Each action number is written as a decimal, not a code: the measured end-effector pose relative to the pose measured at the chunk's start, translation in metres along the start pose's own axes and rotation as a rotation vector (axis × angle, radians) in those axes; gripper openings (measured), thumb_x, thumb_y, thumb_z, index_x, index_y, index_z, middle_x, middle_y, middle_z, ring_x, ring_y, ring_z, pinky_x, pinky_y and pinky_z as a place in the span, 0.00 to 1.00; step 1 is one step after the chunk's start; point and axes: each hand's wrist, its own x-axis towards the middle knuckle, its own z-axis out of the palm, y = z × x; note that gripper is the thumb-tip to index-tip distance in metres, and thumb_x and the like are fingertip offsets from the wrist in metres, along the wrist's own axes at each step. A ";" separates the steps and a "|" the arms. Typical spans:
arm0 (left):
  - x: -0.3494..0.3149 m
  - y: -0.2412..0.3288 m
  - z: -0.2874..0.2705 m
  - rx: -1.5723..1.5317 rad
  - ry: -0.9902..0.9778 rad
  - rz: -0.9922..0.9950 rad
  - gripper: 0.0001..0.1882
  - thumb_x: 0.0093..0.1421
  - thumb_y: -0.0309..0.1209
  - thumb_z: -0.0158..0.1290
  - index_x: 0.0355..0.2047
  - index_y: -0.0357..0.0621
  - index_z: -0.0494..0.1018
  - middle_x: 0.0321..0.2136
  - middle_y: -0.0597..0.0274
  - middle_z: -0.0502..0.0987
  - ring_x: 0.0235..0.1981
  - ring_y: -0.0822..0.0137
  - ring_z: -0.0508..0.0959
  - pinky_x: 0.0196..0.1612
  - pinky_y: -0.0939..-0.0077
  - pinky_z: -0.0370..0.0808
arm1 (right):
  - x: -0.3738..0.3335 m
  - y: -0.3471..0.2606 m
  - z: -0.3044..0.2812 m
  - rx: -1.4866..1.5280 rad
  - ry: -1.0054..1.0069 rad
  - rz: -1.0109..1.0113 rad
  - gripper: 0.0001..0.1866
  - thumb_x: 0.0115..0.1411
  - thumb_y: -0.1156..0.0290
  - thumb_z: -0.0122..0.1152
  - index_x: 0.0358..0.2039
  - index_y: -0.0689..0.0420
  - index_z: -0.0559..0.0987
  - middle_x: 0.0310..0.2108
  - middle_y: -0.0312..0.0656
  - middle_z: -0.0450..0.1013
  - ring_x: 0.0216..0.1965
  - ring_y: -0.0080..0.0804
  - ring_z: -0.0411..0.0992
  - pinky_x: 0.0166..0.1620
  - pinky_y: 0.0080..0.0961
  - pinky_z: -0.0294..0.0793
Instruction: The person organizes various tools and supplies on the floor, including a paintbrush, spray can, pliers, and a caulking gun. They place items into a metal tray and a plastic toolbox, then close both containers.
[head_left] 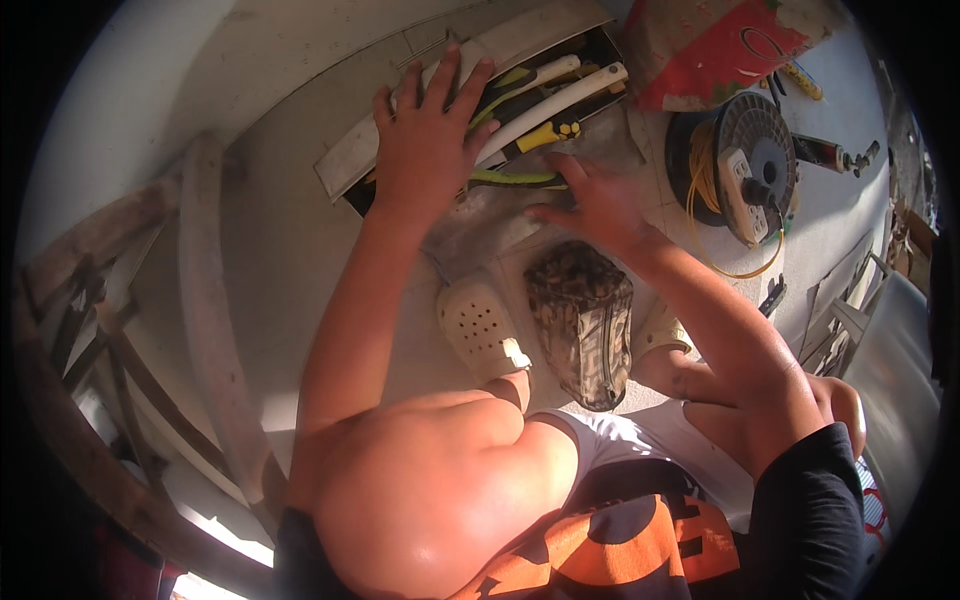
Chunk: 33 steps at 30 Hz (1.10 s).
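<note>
Toolbox (348,158) beneath splayed left hand (420,165); right hand (603,208) half-open beside green handle (512,178).

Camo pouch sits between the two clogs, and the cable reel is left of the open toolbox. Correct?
Not quite: the cable reel is to the right of the open toolbox, as the head view shows. The camo pouch does sit between the two clogs.
</note>
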 end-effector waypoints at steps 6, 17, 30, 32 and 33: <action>0.000 -0.001 -0.005 0.028 0.013 0.018 0.37 0.65 0.54 0.58 0.73 0.69 0.62 0.72 0.54 0.61 0.68 0.43 0.64 0.68 0.42 0.60 | 0.040 -0.011 -0.023 0.000 0.236 -0.152 0.22 0.58 0.51 0.71 0.45 0.54 0.80 0.41 0.42 0.78 0.43 0.43 0.78 0.44 0.42 0.78; 0.005 -0.004 -0.001 -0.085 0.000 -0.022 0.49 0.54 0.58 0.66 0.74 0.67 0.60 0.69 0.47 0.63 0.65 0.42 0.68 0.67 0.44 0.62 | 0.103 0.004 -0.018 -0.131 0.542 -0.150 0.19 0.53 0.56 0.77 0.38 0.53 0.80 0.37 0.37 0.76 0.39 0.43 0.76 0.44 0.39 0.74; 0.002 -0.003 -0.006 -0.043 -0.059 0.012 0.61 0.46 0.78 0.57 0.76 0.68 0.55 0.72 0.45 0.58 0.69 0.41 0.63 0.70 0.43 0.58 | -0.008 0.060 -0.015 -0.391 -0.159 -0.353 0.16 0.60 0.60 0.67 0.45 0.52 0.77 0.46 0.41 0.73 0.52 0.42 0.72 0.58 0.37 0.71; 0.002 -0.006 -0.007 -0.053 -0.071 0.019 0.61 0.46 0.78 0.58 0.76 0.68 0.55 0.73 0.44 0.57 0.69 0.40 0.62 0.71 0.43 0.57 | -0.012 0.073 -0.010 -0.411 -0.122 -0.406 0.17 0.59 0.60 0.67 0.46 0.52 0.78 0.46 0.40 0.73 0.52 0.41 0.72 0.59 0.38 0.70; 0.001 -0.008 -0.008 -0.060 -0.078 0.024 0.61 0.47 0.77 0.58 0.76 0.68 0.55 0.73 0.44 0.57 0.70 0.40 0.62 0.71 0.43 0.56 | -0.013 0.075 -0.012 -0.470 -0.203 -0.470 0.18 0.58 0.60 0.67 0.46 0.52 0.78 0.46 0.39 0.73 0.52 0.40 0.72 0.59 0.37 0.70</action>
